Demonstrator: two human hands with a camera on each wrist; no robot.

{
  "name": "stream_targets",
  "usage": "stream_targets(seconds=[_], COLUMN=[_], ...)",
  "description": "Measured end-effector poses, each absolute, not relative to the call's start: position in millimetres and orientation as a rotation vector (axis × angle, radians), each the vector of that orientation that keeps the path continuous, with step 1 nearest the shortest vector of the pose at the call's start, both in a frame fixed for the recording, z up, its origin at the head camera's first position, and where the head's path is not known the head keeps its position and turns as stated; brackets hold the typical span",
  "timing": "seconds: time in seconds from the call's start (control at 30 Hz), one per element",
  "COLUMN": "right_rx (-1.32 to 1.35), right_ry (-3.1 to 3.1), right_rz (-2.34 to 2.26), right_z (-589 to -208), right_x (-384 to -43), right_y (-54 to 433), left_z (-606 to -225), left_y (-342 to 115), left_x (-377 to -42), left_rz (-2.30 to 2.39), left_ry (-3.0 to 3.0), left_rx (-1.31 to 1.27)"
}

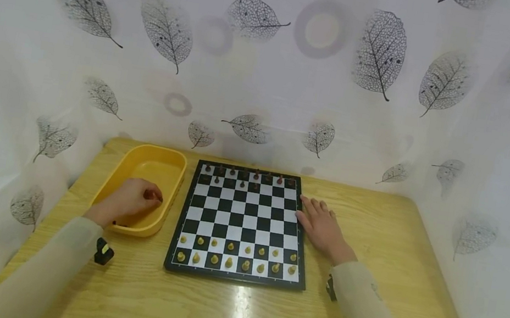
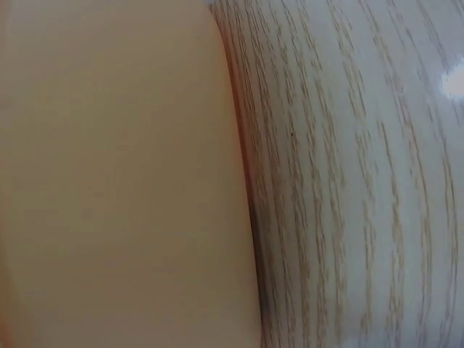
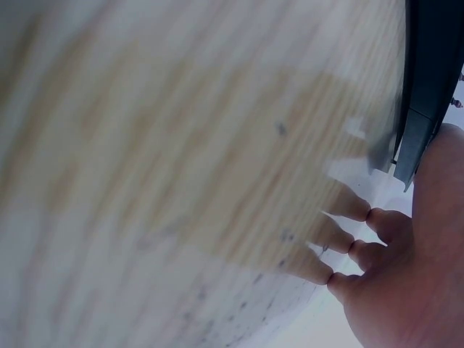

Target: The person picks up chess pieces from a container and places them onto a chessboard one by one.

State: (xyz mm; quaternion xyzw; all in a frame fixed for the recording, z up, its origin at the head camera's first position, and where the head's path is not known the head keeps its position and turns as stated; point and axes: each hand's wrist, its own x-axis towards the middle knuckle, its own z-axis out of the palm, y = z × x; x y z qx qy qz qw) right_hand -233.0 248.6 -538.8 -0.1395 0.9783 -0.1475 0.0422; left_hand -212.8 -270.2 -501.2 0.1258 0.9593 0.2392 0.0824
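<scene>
My left hand (image 1: 136,198) is over the yellow tray (image 1: 182,167), its thumb and fingers curled together around a small dark chess piece (image 1: 159,199), mostly hidden by the fingers. In the left wrist view only the tray's wall (image 2: 123,174) and the table show. On the right, my right hand (image 1: 324,228) lies with fingers spread beside the chessboard (image 1: 233,277), thumb at its right edge. Its fingertips (image 3: 341,286) rest on the table in the right wrist view. Yellow pieces (image 1: 228,261) fill the two near rows. Dark red pieces (image 1: 256,175) line the far row, with several (image 1: 242,184) at the left of the second.
More dark pieces (image 1: 121,224) lie at the near end of the tray. The tray stands left of the board on a wooden table (image 1: 191,310). Leaf-patterned white sheeting (image 1: 267,83) encloses the table at the back and both sides.
</scene>
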Motion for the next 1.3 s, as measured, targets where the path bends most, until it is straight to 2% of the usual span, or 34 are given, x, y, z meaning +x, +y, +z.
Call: stream_targets(seconds=[1.3], right_rx=[-0.412], right_ry=[2.966], right_rz=[-0.460], right_z=[-538.6], right_x=[-234.7], right_y=[248.4], left_z=[-497.6], left_y=[-282.0], left_x=[-209.5], left_rz=[0.856], left_ry=[2.949], left_rx=[0.295])
